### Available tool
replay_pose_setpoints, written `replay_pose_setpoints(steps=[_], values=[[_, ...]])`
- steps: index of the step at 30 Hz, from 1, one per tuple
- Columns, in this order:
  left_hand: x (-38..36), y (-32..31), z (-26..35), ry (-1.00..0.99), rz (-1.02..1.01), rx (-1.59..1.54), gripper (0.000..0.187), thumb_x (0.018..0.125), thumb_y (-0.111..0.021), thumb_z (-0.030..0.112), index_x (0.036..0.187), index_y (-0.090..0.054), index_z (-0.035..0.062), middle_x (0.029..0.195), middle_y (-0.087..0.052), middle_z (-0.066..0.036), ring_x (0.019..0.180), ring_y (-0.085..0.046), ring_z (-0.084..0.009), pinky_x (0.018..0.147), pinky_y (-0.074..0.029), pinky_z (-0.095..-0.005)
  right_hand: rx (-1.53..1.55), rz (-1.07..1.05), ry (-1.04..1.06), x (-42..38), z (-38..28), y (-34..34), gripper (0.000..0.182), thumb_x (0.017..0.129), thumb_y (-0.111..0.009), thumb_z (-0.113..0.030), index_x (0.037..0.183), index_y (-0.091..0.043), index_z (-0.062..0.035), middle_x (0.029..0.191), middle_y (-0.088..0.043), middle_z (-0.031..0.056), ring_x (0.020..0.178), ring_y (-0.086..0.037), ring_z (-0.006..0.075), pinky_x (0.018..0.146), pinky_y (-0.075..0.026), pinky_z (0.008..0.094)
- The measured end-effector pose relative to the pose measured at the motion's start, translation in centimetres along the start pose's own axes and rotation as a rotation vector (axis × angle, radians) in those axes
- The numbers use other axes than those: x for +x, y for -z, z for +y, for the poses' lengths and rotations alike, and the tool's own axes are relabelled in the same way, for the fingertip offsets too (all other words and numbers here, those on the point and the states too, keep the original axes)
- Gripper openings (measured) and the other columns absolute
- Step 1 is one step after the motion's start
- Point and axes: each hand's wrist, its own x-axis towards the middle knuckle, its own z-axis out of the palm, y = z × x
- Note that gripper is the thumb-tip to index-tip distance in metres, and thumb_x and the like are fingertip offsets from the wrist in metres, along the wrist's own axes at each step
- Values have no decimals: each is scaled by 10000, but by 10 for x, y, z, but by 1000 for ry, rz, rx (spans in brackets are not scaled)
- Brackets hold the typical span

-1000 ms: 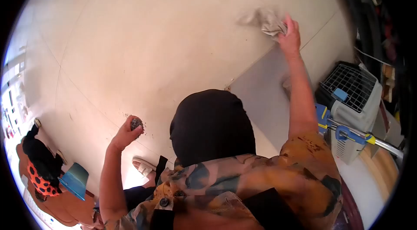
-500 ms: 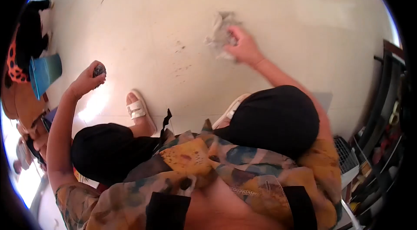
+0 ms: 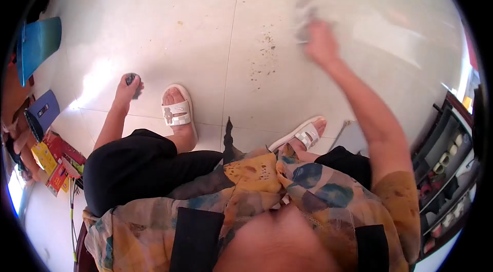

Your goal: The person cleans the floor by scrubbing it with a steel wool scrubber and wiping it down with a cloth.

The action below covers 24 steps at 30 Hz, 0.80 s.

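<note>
My left hand (image 3: 122, 95) is closed around a dark, shiny scouring pad (image 3: 131, 79), probably steel wool, held above the floor beside my left foot. Stretched forward on the right, my right hand (image 3: 323, 46) grips a greyish cleaning rag (image 3: 304, 11) against the pale tiled floor (image 3: 205, 25). Motion blurs the rag and the fingertips. Brownish specks and crumbs (image 3: 268, 46) lie scattered on the tiles just left of the rag.
A blue bucket (image 3: 43, 43) stands at the far left, with a purple box (image 3: 43, 113) and red and yellow packages (image 3: 56, 156) nearer me. Along the right edge is a rack (image 3: 447, 169) holding shoes. My feet wear white slippers (image 3: 177, 113).
The camera view has shifted. My right hand has moved the rag to the right, farther from my body. My left hand keeps its hold on the scouring pad.
</note>
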Motion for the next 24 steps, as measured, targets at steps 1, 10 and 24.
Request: replay_pose_setpoints(steps=[1, 10, 24], values=[[14, 4, 6, -12, 9, 28, 255, 902, -602, 230, 1055, -498, 54, 860, -617, -65, 752, -608, -126, 629, -500, -270, 109, 108, 127, -1, -40, -19, 404, 730, -603, -112, 1117, -517, -34, 1059, -525, 185, 1011, -512, 360, 824, -455, 448], [44, -10, 89, -347, 105, -198, 311, 912, -588, 242, 1097, -475, 19, 916, -630, -81, 820, -634, -145, 711, -513, -273, 607, 471, 322, 11, -159, -2, 501, 626, -609, 48, 1108, -619, -89, 970, -580, 123, 911, -562, 290, 802, -464, 348], [111, 68, -30, -275, 851, -608, 293, 867, -578, 213, 958, -425, -19, 768, -599, -109, 600, -569, -175, 503, -465, -287, -47, -175, -426, -112, -108, -65, 924, 650, -686, -118, 1378, -170, 120, 1042, -586, 242, 935, -595, 366, 760, -495, 428]])
